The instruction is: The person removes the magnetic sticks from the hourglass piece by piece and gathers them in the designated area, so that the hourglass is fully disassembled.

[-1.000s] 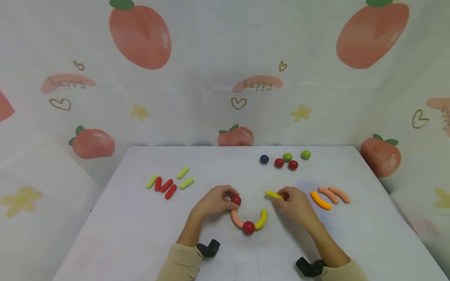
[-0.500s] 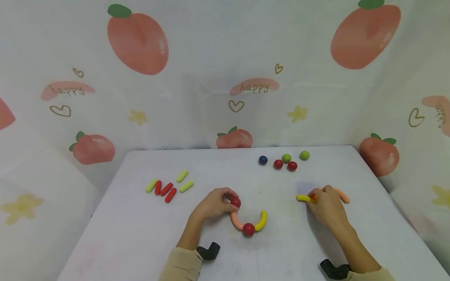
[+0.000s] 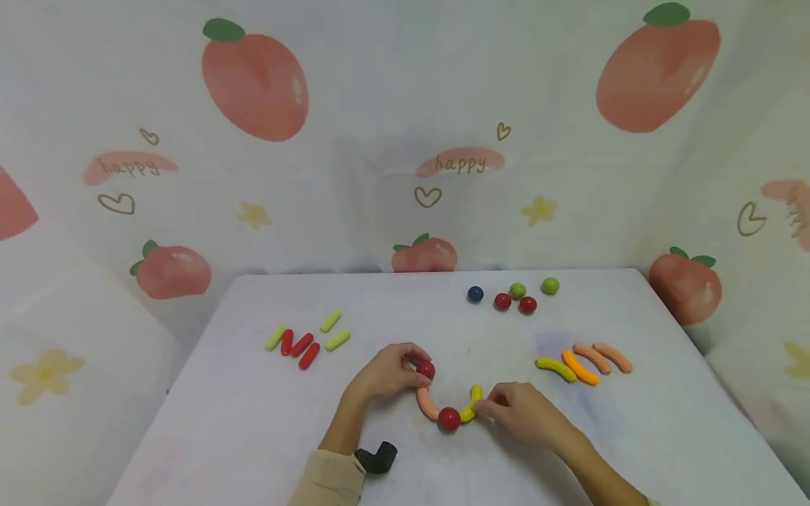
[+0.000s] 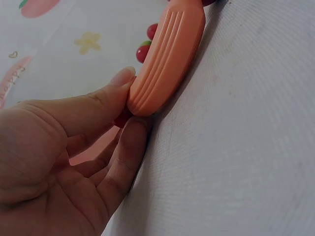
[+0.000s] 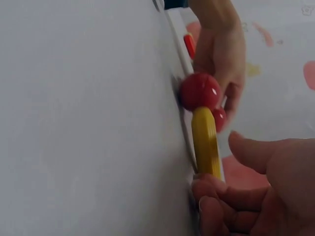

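Note:
My left hand (image 3: 392, 372) pinches a red ball (image 3: 426, 369) between thumb and fingers. In the left wrist view the ball (image 4: 121, 120) is mostly hidden behind the ridged end of a salmon curved rod (image 4: 167, 56). That rod leads to a second red ball (image 3: 449, 419) on the table, and a yellow curved rod (image 3: 468, 412) continues from it in a U shape. My right hand (image 3: 528, 416) is at the yellow rod's outer side. In the right wrist view a fingertip touches the yellow rod (image 5: 204, 137), while the thumb (image 5: 246, 147) stands apart from it.
Several short red (image 3: 301, 344) and light green rods (image 3: 338, 340) lie at left. Blue (image 3: 475, 294), red (image 3: 503, 301) and green balls (image 3: 550, 286) sit at the back right. Yellow (image 3: 555, 370), orange (image 3: 579, 368) and salmon curved rods (image 3: 612, 357) lie at right.
My right hand has carried a yellow curved rod rightward, left it beside the orange one, and come back to the yellow rod in the U. The left hand stays at its ball.

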Motion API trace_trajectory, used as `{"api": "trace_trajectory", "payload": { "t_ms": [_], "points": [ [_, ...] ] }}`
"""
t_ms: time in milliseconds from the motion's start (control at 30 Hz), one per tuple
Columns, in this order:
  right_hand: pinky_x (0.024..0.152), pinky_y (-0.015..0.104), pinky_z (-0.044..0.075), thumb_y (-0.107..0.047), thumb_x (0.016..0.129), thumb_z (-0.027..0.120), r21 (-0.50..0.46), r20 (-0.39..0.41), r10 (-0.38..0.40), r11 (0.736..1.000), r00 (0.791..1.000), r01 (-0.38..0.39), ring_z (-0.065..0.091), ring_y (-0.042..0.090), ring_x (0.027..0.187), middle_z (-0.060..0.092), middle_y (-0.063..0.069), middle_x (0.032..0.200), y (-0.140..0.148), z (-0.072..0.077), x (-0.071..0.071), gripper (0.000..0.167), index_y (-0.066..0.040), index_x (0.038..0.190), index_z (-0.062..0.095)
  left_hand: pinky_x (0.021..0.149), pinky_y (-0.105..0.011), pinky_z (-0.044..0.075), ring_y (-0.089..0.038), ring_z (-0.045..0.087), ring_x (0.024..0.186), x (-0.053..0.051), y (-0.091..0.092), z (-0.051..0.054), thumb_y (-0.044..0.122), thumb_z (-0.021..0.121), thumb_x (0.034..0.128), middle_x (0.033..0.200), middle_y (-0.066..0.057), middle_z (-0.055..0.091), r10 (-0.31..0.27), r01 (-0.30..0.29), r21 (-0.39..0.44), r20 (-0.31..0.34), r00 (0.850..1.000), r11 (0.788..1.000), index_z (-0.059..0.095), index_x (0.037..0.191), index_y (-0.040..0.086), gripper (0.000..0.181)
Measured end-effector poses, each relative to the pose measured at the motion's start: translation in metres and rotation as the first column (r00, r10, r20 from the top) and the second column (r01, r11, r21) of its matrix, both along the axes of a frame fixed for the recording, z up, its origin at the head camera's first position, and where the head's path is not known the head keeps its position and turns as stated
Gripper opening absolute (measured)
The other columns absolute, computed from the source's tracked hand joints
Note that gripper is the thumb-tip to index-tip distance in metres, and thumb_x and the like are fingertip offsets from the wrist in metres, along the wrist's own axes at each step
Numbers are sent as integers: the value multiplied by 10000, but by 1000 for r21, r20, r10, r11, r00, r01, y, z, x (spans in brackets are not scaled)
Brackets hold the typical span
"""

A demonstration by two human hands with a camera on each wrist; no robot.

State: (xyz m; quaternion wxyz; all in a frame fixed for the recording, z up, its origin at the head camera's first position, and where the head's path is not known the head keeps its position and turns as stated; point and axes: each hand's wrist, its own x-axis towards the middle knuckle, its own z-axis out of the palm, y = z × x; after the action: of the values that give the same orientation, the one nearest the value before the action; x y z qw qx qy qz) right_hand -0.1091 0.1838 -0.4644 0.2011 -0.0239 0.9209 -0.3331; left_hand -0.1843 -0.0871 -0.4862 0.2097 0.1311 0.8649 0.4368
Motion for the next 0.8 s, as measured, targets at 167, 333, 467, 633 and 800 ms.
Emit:
{"api": "trace_trajectory", "payload": {
  "t_ms": [167, 333, 467, 633, 800],
  "points": [
    [556, 231, 353, -441, 914, 729, -10, 16, -46, 999, 999, 46, 511, 147, 635, 585, -3, 658, -22, -5, -3, 325, -124, 844, 703, 812, -318, 508, -176, 579, 952, 0, 0, -3, 262, 833, 849, 1094, 43, 682, 3, -2, -8, 18, 1000, 1000, 703, 1138, 264, 317],
    [555, 237, 346, -434, 909, 731, 39, 3, -56, 998, 998, 56, 500, 149, 608, 569, 0, 637, -31, -6, -9, 342, -115, 803, 669, 814, -324, 506, -177, 581, 943, -2, -1, -3, 265, 837, 845, 1091, 42, 685, 11, -11, -8, -7, 1000, 1000, 705, 1131, 272, 315],
    [556, 228, 359, -334, 911, 726, 7, 21, -76, 997, 997, 76, 503, 153, 604, 567, 11, 632, -31, -5, -11, 270, -114, 780, 638, 812, -322, 504, -176, 577, 944, -2, -1, -2, 267, 836, 846, 1094, 40, 685, 9, -9, -8, -9, 1000, 1000, 704, 1133, 271, 315],
    [547, 230, 367, -349, 917, 728, -17, 29, -99, 995, 995, 100, 508, 158, 585, 573, 17, 617, -31, -4, -14, 294, -105, 774, 647, 806, -323, 512, -175, 579, 944, 0, -1, -2, 274, 836, 846, 1100, 39, 684, 4, -4, -12, -10, 1000, 1000, 702, 1144, 263, 327],
    [534, 234, 358, -397, 909, 718, 53, 11, -72, 996, 997, 72, 498, 154, 562, 541, 11, 596, -37, -6, -20, 337, -91, 782, 660, 823, -330, 520, -179, 583, 952, 0, 0, -2, 261, 829, 853, 1108, 34, 683, 8, -8, -8, -10, 1000, 1000, 702, 1152, 259, 324]
  ]
}}
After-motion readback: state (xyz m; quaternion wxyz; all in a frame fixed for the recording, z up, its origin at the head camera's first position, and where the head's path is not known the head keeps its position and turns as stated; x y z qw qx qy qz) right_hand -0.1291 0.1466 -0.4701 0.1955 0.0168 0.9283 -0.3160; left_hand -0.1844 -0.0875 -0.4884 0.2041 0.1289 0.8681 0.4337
